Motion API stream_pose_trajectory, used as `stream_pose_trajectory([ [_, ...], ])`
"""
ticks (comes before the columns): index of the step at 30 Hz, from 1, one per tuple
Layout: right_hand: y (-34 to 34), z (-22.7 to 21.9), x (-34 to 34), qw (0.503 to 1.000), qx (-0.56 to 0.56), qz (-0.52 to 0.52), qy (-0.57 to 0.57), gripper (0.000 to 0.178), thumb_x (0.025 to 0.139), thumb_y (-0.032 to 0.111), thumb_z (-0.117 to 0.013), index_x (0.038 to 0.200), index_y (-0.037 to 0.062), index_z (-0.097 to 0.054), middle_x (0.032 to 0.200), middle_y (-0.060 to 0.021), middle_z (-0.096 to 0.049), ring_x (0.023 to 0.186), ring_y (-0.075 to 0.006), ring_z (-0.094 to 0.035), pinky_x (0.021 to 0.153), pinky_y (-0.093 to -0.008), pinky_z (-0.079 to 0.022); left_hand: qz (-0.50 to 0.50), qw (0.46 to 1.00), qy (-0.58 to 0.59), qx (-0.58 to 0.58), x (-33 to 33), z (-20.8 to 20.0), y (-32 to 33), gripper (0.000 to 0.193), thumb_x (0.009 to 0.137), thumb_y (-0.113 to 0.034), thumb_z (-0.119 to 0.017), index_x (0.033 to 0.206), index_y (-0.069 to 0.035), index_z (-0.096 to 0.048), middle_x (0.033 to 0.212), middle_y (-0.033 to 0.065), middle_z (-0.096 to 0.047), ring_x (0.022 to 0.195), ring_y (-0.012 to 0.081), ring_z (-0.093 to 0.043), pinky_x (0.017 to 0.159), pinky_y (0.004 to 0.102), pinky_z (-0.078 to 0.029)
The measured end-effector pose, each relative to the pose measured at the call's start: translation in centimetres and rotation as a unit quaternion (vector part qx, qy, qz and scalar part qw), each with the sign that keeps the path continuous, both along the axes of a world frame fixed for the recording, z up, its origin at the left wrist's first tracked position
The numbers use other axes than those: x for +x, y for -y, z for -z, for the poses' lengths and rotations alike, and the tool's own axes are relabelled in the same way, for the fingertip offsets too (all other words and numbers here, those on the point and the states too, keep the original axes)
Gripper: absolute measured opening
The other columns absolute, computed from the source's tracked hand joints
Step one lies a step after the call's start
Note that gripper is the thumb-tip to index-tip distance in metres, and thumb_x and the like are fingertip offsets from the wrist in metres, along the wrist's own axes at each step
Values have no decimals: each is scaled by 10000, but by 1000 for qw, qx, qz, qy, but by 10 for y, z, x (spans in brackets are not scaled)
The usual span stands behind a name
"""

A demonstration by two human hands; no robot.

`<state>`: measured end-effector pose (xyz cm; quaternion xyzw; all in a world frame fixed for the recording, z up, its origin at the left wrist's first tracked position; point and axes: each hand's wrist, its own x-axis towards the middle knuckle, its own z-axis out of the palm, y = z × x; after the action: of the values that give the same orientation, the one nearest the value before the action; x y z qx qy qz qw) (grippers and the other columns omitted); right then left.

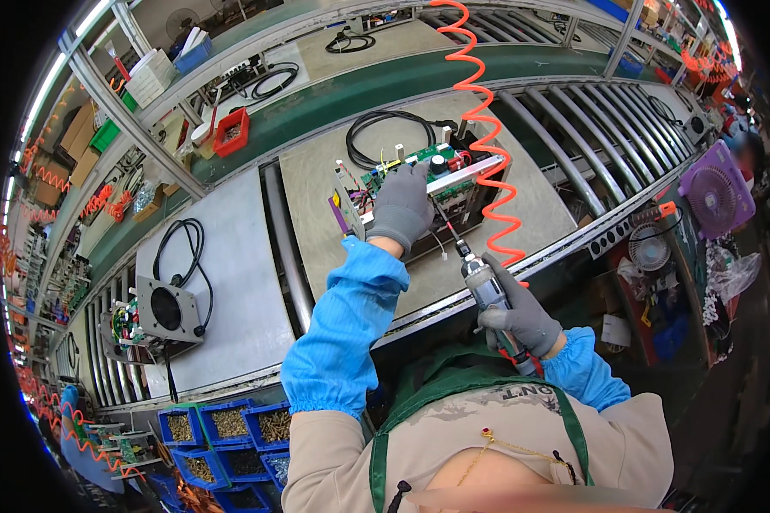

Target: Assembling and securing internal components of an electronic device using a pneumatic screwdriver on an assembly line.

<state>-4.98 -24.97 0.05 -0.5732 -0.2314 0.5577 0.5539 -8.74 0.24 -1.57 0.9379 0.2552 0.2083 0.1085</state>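
My left hand (pixel 404 202), in a grey glove, lies over an open electronics unit (pixel 465 178) with a green circuit board and a pale metal bar along its edge. Its fingers are closed together on the unit, and their tips are partly hidden among the parts. In my gloved right hand (pixel 522 315) is a silver power screwdriver (pixel 482 282), gripped round its body. The long bit points up and left at the unit's near side, close to my left hand. Whether the bit touches a screw is too small to tell. A small loose white connector hangs from the unit near the bit.
The unit sits on a grey board (pixel 316 256) on a roller conveyor (pixel 586 145). A coiled orange hose (pixel 498 175) hangs in front of the unit's right end. Left stands another unit with a round fan (pixel 169 309). Blue bins (pixel 229 422) of screws are at lower left.
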Motion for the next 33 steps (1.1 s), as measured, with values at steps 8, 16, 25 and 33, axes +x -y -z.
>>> stream_pose_trajectory([
  [8,9,0,15,999,-5,-50,-18,954,672,110,-649,1486,150,-153,971,-140,-562,632,-210,-607,586,-325,-511,36,999,-13,-5,-3,-1,-3,345,694,-132,-663,1032,-77,-616,991,148,-584,938,330,-580,812,410,-496],
  [16,103,-8,122,798,-291,-318,421,637,605,171,-694,1213,103,-515,914,-146,-652,836,-297,-644,741,-390,-510,41,998,36,21,-9,5,4,382,684,-113,-653,1060,-73,-599,980,144,-574,935,334,-558,815,424,-477],
  [25,110,87,307,559,-532,-437,463,325,693,273,-685,959,85,-668,949,-154,-679,855,-318,-666,736,-412,-534,2,1000,29,-9,-2,-7,13,393,661,-93,-649,1051,-93,-607,944,118,-588,890,324,-566,778,416,-472],
  [33,74,114,336,548,-517,-458,472,298,703,272,-683,933,83,-680,960,-158,-679,865,-320,-664,743,-411,-533,-60,997,-2,-38,11,-18,23,371,652,-68,-651,1022,-93,-624,911,102,-583,875,290,-571,762,379,-477],
])
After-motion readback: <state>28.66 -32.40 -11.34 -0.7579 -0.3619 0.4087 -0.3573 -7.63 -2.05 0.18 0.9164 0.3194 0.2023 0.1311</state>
